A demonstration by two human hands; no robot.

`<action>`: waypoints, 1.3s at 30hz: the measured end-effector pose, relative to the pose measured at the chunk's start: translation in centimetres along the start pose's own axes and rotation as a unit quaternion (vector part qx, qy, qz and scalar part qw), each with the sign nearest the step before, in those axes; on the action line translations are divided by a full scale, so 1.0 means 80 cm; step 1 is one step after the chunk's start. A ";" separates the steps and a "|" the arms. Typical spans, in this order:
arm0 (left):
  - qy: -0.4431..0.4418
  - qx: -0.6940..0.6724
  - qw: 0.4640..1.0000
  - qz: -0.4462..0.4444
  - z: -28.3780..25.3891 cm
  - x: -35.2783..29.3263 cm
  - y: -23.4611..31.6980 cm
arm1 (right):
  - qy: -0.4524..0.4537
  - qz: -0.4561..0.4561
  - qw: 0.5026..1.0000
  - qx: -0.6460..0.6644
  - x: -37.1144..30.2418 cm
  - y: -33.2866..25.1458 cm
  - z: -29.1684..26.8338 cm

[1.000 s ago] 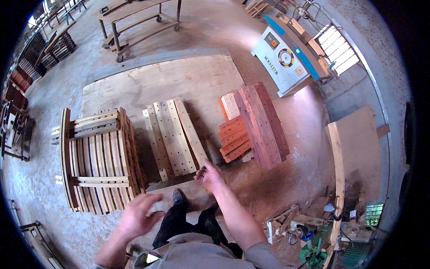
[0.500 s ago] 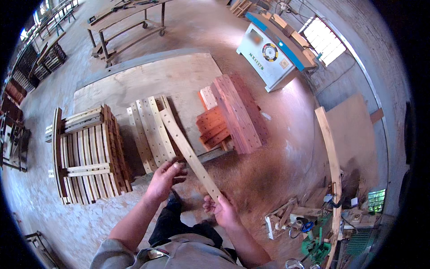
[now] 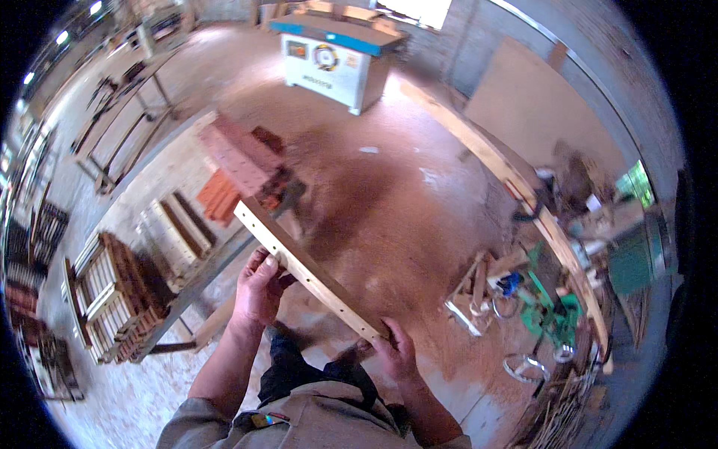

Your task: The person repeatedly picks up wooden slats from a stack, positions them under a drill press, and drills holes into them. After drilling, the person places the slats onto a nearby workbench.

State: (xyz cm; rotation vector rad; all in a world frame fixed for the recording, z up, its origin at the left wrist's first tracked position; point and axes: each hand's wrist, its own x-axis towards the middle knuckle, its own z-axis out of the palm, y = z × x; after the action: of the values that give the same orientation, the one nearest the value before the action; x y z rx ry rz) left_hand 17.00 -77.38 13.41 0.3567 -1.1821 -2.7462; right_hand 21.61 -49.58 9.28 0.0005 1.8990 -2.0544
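A long pale wooden slat with a row of drilled holes slants in front of me, its far end up and to the left. My left hand grips it near that far end, thumb on top and fingers curled underneath. At the near right end my right hand is closed around the slat. Beyond it on the left, more pale drilled slats lie side by side on a low board-topped table. Reddish drilled boards are piled past the slat's far end.
At the left stands a stack of slatted wooden frames. A white machine with a blue-edged top is ahead. On the right, a long curved timber stretches past green machinery and wood scraps. A wheeled bench stands far left.
My view has swung to the right. The slat has come away from the other slats, and my left hand, which was off it, now grips it near its far end.
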 end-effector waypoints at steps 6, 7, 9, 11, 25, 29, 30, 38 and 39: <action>-0.088 0.031 0.994 -0.061 0.137 0.018 -0.078 | 0.064 -0.042 0.990 0.116 -0.074 -0.012 -0.143; -0.100 0.041 0.992 -0.070 0.155 0.022 -0.092 | 0.089 -0.047 0.988 0.118 -0.085 -0.007 -0.161; -0.110 0.055 0.988 -0.095 0.193 0.029 -0.123 | 0.134 -0.053 0.982 0.124 -0.106 -0.003 -0.194; -0.125 0.069 0.984 -0.108 0.228 0.033 -0.151 | 0.171 -0.056 0.974 0.135 -0.124 0.000 -0.218; -0.296 -0.209 0.883 -0.298 0.412 0.127 -0.331 | 0.146 -0.038 0.976 -0.158 -0.084 -0.083 -0.338; -0.300 -0.146 0.877 -0.346 0.464 0.140 -0.379 | 0.111 -0.007 0.983 -0.147 0.017 -0.115 -0.388; -0.306 -0.146 0.865 -0.371 0.472 0.145 -0.390 | 0.099 0.002 0.979 -0.177 0.036 -0.118 -0.399; -0.417 0.136 0.857 -0.269 0.548 0.138 -0.473 | 0.236 -0.058 0.970 -0.016 0.043 -0.107 -0.501; -0.441 0.205 0.834 -0.262 0.541 0.136 -0.470 | 0.278 -0.036 0.958 0.063 0.040 -0.110 -0.515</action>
State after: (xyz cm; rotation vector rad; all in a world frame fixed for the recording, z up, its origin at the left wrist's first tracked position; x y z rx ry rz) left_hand -5.99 -23.71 13.03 -0.7951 -2.1669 -3.1722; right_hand 7.02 -10.06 12.73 0.6110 2.0826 -2.4023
